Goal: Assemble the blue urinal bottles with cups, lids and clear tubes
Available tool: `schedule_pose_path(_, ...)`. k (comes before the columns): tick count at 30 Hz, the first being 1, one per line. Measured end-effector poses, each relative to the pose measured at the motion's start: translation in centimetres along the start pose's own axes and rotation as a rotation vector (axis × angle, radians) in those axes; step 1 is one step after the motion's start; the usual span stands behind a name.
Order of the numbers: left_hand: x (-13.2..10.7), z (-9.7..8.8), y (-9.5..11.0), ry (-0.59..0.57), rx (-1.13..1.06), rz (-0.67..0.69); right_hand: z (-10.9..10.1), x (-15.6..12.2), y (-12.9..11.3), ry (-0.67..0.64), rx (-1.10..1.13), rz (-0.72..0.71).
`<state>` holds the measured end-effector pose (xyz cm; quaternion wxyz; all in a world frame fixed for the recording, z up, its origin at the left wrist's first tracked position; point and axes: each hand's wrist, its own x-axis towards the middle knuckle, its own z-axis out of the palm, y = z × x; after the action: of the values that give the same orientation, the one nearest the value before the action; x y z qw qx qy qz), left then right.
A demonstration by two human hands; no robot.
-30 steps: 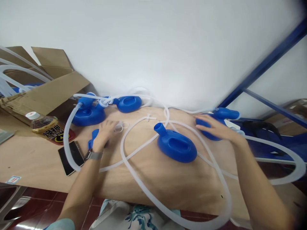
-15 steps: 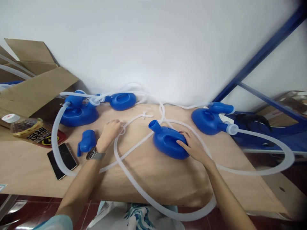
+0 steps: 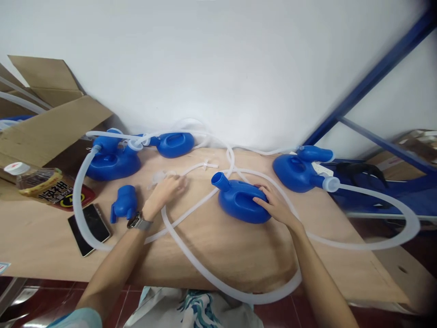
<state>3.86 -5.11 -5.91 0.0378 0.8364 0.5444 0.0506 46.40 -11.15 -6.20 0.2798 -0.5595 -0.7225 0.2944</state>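
Note:
My left hand (image 3: pixel 165 193), with a watch on its wrist, is closed on the end of a translucent white tube (image 3: pixel 191 259) that loops over the wooden table (image 3: pixel 239 259). A small clear ring lies by its fingers. My right hand (image 3: pixel 273 205) grips the rear of a blue plastic container (image 3: pixel 239 200) whose spout points up and left. The tube passes under this container and hangs off the table's front edge.
Two blue containers (image 3: pixel 112 161) (image 3: pixel 174 145) sit at the back left and another (image 3: pixel 297 171) at the right, all with tubes. A blue cap piece (image 3: pixel 124 202), a phone (image 3: pixel 89 223), a drink bottle (image 3: pixel 44 187) and a cardboard box (image 3: pixel 51 123) are at the left. A blue metal frame (image 3: pixel 368 82) rises at the right.
My right hand left the right-hand container and took hold of the middle one. My left hand moved right along the tube end and closed on it.

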Motion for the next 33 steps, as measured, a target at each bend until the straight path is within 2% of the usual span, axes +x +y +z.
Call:
schedule_pose_path(2,0.7,-0.9,1.0,0.145,-0.192,0.044,0.0,0.0,0.1,0.011,0.012,-0.012)
schedule_pose_path(5,2.2,-1.9,4.0,0.328,-0.661,0.146,0.0,0.1,0.4,0.012,0.022,-0.032)
schedule_pose_path(8,3.7,-1.9,7.5,0.404,-0.990,0.190,0.1,0.2,0.6,0.014,0.023,-0.043)
schedule_pose_path(10,4.3,-1.4,9.2,0.431,-1.116,0.133,0.1,0.2,0.7,0.024,0.009,-0.052)
schedule_pose_path(11,4.4,-1.1,9.7,0.408,-1.151,0.105,0.1,0.2,0.7,0.029,-0.002,-0.057)
schedule_pose_path(15,4.3,-0.8,10.1,0.225,-1.108,0.124,0.1,0.1,0.5,0.046,-0.042,-0.085)
schedule_pose_path(18,4.1,-1.5,9.9,0.219,-0.976,0.137,0.0,0.0,0.3,0.050,-0.076,-0.094)
schedule_pose_path(22,3.7,-1.9,10.2,0.186,-0.656,0.241,0.2,0.0,0.4,0.065,-0.103,-0.120)
schedule_pose_path(24,3.3,-1.2,10.4,0.210,-0.586,0.229,0.4,0.0,0.7,0.077,-0.071,-0.120)
schedule_pose_path(27,3.1,0.3,10.5,0.301,-0.613,0.180,0.8,-0.1,0.9,0.085,-0.008,-0.110)
schedule_pose_path(33,4.4,2.0,12.0,0.398,-0.636,0.263,1.0,0.0,0.6,0.088,-0.008,-0.093)
